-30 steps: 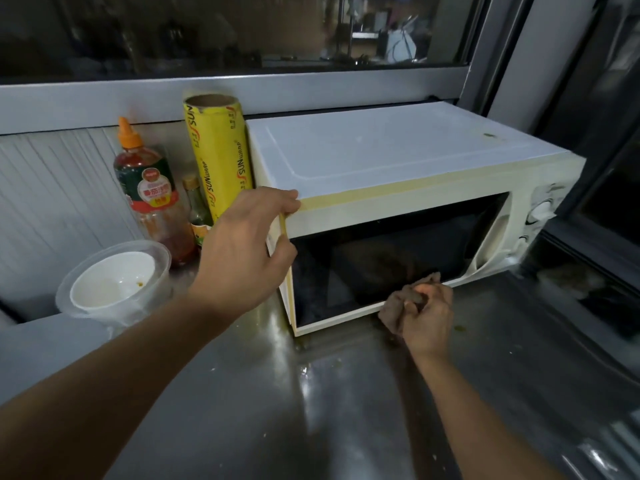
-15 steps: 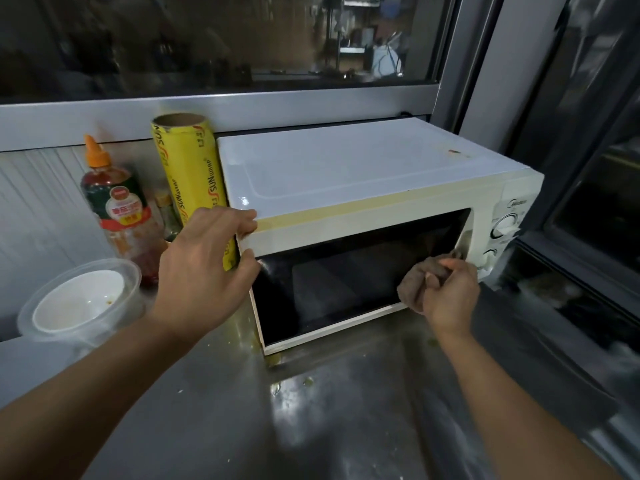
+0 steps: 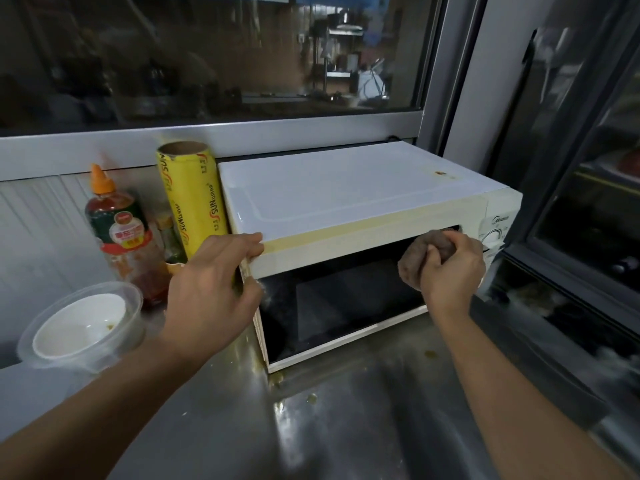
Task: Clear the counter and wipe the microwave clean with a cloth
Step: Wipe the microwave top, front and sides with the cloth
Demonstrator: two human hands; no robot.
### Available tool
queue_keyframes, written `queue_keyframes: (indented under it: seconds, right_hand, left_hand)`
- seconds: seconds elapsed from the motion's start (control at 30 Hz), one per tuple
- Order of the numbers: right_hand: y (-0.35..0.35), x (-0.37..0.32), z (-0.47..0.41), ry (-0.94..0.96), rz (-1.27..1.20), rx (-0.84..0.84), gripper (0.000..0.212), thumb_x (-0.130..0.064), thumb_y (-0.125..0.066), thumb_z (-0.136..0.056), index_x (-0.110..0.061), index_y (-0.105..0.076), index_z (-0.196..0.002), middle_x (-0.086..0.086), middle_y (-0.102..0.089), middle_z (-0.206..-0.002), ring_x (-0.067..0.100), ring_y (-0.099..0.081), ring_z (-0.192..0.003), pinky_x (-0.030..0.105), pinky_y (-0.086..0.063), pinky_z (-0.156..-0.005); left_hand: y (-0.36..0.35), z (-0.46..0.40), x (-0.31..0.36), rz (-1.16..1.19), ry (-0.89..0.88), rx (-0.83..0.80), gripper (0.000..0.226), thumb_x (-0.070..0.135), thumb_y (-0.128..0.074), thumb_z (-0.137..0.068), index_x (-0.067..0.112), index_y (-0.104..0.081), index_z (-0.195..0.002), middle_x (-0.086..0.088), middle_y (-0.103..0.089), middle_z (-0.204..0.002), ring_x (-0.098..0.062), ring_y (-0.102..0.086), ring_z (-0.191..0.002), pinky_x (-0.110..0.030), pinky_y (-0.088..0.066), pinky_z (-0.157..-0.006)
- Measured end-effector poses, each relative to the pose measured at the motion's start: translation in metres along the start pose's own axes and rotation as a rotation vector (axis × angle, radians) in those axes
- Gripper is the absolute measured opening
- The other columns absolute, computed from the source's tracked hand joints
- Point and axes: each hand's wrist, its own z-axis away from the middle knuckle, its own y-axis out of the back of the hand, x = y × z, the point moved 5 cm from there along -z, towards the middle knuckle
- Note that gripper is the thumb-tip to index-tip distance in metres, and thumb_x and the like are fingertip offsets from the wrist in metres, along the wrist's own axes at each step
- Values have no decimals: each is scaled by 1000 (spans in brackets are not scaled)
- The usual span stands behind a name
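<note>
The white box-shaped microwave oven with a dark glass door (image 3: 346,202) stands at the back of the shiny stainless-steel worktop (image 3: 346,427), its rear against the window frame, and both hands are on its front. The left hand (image 3: 211,292) grips the upper left corner of the door, fingers hooked over the top edge and thumb lower on the door's side; this reads as a brace, so that the oven does not slide or the door swing while the other side is rubbed. The right hand (image 3: 450,268) is closed round a bunched brownish-grey cloth (image 3: 420,261) and presses it against the upper right part of the door, just beside the white control panel with its round dial (image 3: 495,233), which suits wiping the strip where door meets panel. A yellowish band runs along the oven's top front edge and a small orange spot sits on its lid, so wiping probably has some way to go. To the left, a clear round plastic tub (image 3: 131,299) holds a white bowl (image 3: 79,327) that looks nearly empty but for a few yellowish specks. Behind it stand a clear sauce bottle with an orange nozzle and red-green label (image 3: 119,233), partly filled with reddish sauce, and an upright yellow roll of cling wrap (image 3: 192,199) just beside the oven. Yellowish crumbs lie on the worktop near the oven's front corner.
</note>
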Motion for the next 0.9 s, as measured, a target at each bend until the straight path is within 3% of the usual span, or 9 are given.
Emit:
queue_keyframes:
  seconds: [0.13, 0.33, 0.5, 0.57, 0.67, 0.73, 0.83, 0.9]
  right_hand:
    - [-8, -20, 30, 48, -93, -24, 23, 2, -65, -75, -2, -64, -98, 14, -57, -111, 24, -56, -103, 16, -37, -88]
    - [-22, -65, 97, 100, -218, -62, 22, 4, -71, -70, -3, -66, -90, 12, -56, -103, -4, -42, -86, 0, -31, -82]
    - [-30, -87, 128, 103, -248, -98, 23, 4, -74, -69, -4, -66, -89, 11, -54, -103, 1, -47, -84, -10, -24, -81]
    - [-36, -99, 146, 174, -226, -168, 24, 1, -75, -68, -6, -65, -88, 9, -53, -105, 6, -51, -87, -4, -31, -83]
    - [-46, -103, 167, 281, -190, -251, 23, -1, -75, -71, -11, -62, -88, 7, -50, -108, 17, -61, -85, 21, -52, -76]
    - [-47, -93, 162, 329, -182, -289, 24, 0, -72, -72, -12, -62, -89, 6, -49, -109, 17, -60, -87, 24, -53, -76]
    - [-40, -64, 133, 318, -176, -270, 28, 4, -69, -68, -14, -62, -88, 3, -46, -107, 12, -53, -88, 17, -43, -81]
    - [-35, -44, 109, 292, -143, -257, 30, 3, -71, -67, -17, -62, -88, -4, -43, -106, 16, -54, -89, 28, -46, -84]
  left_hand:
    - [-1, 3, -1, 12, 5, -14, 40, 20, -47, -71, 13, -63, -107, 6, -63, -121, -11, -51, -111, -32, -50, -78]
    - [2, 8, -5, 30, -7, -89, 58, 6, -49, -66, 15, -58, -123, 4, -56, -132, -6, -42, -119, -33, -48, -84]
    - [2, 9, -6, 48, -10, -118, 64, 3, -42, -65, 13, -54, -127, 6, -51, -138, -7, -39, -127, -27, -42, -92]
    - [1, 10, -6, 49, -2, -103, 64, 3, -43, -65, 12, -55, -127, 5, -51, -138, -7, -39, -127, -25, -40, -92]
    - [1, 11, -4, 25, 18, -86, 62, 5, -45, -66, 14, -55, -127, 6, -52, -137, -4, -38, -124, -23, -39, -87]
    - [2, 11, 0, -10, 8, -72, 57, 7, -47, -69, 15, -56, -125, 6, -53, -135, -4, -38, -122, -23, -39, -82]
    - [1, 12, 2, -37, 3, -56, 52, 10, -51, -70, 16, -57, -122, 6, -55, -133, -6, -41, -120, -24, -41, -76]
    - [-1, 13, 1, -30, 16, -42, 50, 11, -53, -71, 17, -57, -120, 5, -56, -132, -7, -42, -119, -26, -44, -76]
